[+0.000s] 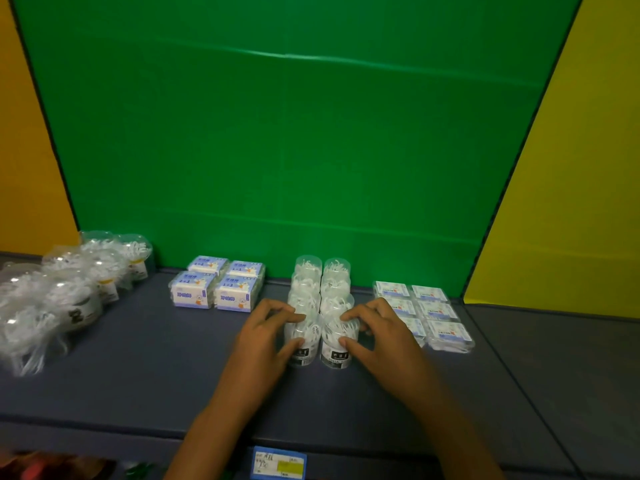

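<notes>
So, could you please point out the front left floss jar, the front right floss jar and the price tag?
front left floss jar (305, 356): head view, dark label.
front right floss jar (333, 358): head view, dark label.
price tag (278, 462): head view, its middle.

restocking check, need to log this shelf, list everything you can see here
clear tubs: about eight, clear with white picks inside, two rows mid-shelf
boxes: four, blue and white, left of the tubs
flat packs: six, clear with white-blue labels, right of the tubs
domed jars: several, clear, blurred, far left
price label: one, blue with yellow patch, shelf's front edge
shelf: one, dark blue-grey
backdrop: one, green, behind
left hand: grips front left tub
right hand: grips front right tub
</notes>
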{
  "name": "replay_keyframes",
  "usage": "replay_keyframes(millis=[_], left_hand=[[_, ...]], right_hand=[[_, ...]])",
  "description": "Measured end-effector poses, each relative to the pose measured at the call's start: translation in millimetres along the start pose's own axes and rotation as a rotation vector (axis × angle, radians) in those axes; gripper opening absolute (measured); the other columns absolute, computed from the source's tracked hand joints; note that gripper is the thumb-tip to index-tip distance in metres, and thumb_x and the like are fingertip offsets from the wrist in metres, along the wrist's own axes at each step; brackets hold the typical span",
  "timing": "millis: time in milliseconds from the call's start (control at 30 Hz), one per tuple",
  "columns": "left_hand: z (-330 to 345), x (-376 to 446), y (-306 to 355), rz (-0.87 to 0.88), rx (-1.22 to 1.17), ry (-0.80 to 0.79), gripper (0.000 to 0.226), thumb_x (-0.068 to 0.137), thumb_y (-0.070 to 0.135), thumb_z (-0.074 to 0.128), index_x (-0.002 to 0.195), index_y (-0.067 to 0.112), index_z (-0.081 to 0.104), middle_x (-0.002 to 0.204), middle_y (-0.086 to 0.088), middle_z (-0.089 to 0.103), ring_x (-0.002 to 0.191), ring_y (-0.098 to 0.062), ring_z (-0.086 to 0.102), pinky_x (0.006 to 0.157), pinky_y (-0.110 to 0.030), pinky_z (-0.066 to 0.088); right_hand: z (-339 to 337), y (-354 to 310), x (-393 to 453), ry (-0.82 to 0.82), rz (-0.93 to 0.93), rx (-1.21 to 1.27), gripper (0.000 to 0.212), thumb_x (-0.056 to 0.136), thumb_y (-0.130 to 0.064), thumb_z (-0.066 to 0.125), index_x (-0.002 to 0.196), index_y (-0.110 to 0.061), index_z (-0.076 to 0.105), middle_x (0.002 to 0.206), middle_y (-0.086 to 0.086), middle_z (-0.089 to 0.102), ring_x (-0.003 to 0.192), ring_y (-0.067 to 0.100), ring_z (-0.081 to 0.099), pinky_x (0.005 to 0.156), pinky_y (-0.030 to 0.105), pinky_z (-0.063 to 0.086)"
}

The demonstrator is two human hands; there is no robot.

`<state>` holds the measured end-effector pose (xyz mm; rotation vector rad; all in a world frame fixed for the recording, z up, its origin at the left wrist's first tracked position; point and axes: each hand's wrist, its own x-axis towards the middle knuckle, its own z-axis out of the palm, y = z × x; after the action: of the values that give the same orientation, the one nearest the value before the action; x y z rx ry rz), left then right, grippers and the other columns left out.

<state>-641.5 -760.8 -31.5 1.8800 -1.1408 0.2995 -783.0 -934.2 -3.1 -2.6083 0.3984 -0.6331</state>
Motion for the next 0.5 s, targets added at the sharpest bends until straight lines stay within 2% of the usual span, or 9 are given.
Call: replay_keyframes(millis=[133,233,300,400,500], left_hand=[[-3,2,-4,0.034,0.016,-0.011,0.042,0.075,0.021,0.079,0.113,0.028,0.065,0.120,0.010,0.047,0.110,-0.003,0.050,0.095,-0.029,0.051],[-3,6,-7,-0.020,-0.020,-0.023,0.058,0.073,0.031,0.080,0.126,0.032,0.055,0.130,0.011,0.038,0.118,-0.001,0.043,0.101,-0.023,0.043],[-1,8,-9,-0.064,-0.025,-0.084,0.071,0.072,0.035,0.080,0.135,0.030,0.048,0.137,0.009,0.035,0.122,0.000,0.037,0.103,-0.016,0.033],[3,10,-9,-0.087,-0.024,-0.143,0.073,0.075,0.034,0.078,0.139,0.024,0.045,0.140,0.009,0.034,0.120,0.005,0.032,0.097,0.003,0.016],[6,11,-14,-0.076,-0.034,-0.127,0.071,0.075,0.033,0.078,0.138,0.022,0.047,0.136,0.012,0.034,0.120,0.006,0.032,0.092,0.009,0.012]], right_hand=[[-1,-4,1,-0.003,0.010,-0.003,0.035,0.085,-0.038,0.071,0.117,-0.035,0.057,0.112,-0.014,0.040,0.095,-0.003,0.046,0.080,0.009,0.036],[-3,-1,4,-0.027,0.026,-0.008,0.052,0.082,-0.043,0.073,0.129,-0.038,0.050,0.124,-0.017,0.033,0.110,-0.003,0.039,0.089,0.011,0.033],[-3,2,7,-0.099,0.059,-0.005,0.066,0.081,-0.043,0.074,0.139,-0.038,0.042,0.134,-0.016,0.030,0.117,0.000,0.037,0.097,0.015,0.033],[1,3,13,-0.164,0.097,0.030,0.075,0.080,-0.042,0.076,0.144,-0.037,0.037,0.143,-0.012,0.031,0.124,0.008,0.044,0.108,0.028,0.040],[4,3,18,-0.162,0.104,0.044,0.076,0.078,-0.042,0.078,0.143,-0.036,0.039,0.143,-0.010,0.033,0.123,0.010,0.047,0.107,0.032,0.043]])
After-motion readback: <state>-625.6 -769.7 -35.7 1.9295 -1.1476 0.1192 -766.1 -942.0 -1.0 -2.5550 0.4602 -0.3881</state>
